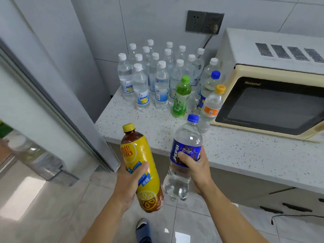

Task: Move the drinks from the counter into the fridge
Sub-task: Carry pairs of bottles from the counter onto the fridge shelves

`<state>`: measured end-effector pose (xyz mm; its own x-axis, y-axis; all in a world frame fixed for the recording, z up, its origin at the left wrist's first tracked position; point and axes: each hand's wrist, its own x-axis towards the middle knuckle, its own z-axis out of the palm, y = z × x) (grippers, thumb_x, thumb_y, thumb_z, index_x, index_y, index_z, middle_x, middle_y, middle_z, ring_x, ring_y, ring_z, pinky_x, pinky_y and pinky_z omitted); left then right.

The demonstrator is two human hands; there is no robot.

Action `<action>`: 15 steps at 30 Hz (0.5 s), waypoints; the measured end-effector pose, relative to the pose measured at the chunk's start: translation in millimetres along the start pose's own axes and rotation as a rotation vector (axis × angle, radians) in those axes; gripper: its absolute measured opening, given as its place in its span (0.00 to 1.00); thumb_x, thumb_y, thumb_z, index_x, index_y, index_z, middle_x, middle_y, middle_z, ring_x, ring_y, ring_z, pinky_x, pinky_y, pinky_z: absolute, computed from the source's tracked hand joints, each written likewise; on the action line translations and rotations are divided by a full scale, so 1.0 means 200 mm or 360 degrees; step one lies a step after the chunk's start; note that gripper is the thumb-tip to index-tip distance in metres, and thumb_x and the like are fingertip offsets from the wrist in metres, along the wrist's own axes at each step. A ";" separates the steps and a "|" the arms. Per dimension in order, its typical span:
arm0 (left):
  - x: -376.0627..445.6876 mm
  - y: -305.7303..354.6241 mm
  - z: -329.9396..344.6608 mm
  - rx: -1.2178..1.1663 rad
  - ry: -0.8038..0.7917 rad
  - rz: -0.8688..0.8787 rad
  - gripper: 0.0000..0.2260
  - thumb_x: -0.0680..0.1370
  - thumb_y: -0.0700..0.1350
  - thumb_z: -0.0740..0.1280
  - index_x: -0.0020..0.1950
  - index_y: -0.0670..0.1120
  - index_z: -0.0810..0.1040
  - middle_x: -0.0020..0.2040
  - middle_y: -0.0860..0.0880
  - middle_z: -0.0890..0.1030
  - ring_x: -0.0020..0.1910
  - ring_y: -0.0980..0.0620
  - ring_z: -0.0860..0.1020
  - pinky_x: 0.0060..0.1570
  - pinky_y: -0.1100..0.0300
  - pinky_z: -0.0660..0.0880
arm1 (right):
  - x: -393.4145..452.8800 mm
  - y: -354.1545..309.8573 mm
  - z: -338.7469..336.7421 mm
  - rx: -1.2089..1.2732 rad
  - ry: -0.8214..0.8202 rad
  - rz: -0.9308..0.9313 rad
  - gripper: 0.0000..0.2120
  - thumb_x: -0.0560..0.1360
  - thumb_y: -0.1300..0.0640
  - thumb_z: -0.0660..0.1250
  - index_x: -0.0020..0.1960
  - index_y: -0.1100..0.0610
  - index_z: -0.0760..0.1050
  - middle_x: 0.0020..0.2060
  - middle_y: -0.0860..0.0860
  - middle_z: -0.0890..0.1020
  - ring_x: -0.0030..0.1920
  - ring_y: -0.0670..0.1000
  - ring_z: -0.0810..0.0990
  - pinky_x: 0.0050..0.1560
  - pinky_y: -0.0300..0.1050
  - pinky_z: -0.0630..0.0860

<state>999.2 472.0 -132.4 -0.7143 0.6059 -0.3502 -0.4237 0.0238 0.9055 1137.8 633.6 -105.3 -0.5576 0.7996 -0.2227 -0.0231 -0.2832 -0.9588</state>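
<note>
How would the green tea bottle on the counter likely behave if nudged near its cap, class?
The green tea bottle stands tall and narrow, so it would probably tip rather than slide. It looks full, so likely fairly heavy. Toppling, it might knock the orange-capped bottle close beside it.

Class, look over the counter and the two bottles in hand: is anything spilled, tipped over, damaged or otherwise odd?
Nothing stands out. The bottles on the counter stand upright and capped, with no spill visible. The left hand grips the yellow tea bottle; the right hand grips the clear Pepsi bottle.

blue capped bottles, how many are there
2: the Pepsi bottle in the right hand, and a blue-capped bottle on the counter by the microwave. Others may be hidden.
</note>
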 end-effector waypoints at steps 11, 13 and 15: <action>-0.63 -0.26 -0.30 -0.0264 0.0603 -0.0058 0.36 0.59 0.57 0.81 0.63 0.47 0.77 0.56 0.41 0.84 0.53 0.38 0.83 0.53 0.39 0.79 | -0.33 0.34 0.12 -0.0103 -0.0489 0.0247 0.33 0.57 0.48 0.79 0.61 0.53 0.76 0.48 0.53 0.86 0.46 0.52 0.85 0.45 0.45 0.82; -0.73 -0.27 -0.41 -0.0288 0.0747 -0.0052 0.30 0.63 0.53 0.79 0.63 0.48 0.77 0.56 0.41 0.84 0.53 0.38 0.83 0.54 0.39 0.79 | -0.41 0.40 0.23 -0.0148 -0.0641 0.0304 0.33 0.56 0.48 0.79 0.59 0.53 0.76 0.46 0.53 0.86 0.45 0.52 0.85 0.43 0.46 0.82; -0.83 -0.28 -0.52 -0.0337 0.0874 -0.0046 0.25 0.65 0.53 0.73 0.61 0.50 0.77 0.54 0.43 0.85 0.52 0.40 0.84 0.49 0.43 0.81 | -0.49 0.44 0.35 -0.0196 -0.0792 0.0354 0.35 0.55 0.48 0.79 0.60 0.53 0.75 0.47 0.52 0.86 0.46 0.52 0.86 0.44 0.46 0.83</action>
<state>1083.5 288.0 -149.4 -0.8606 0.1056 -0.4982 -0.5092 -0.1594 0.8458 1132.6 494.2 -154.9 -0.8630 0.3730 -0.3407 0.2205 -0.3287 -0.9184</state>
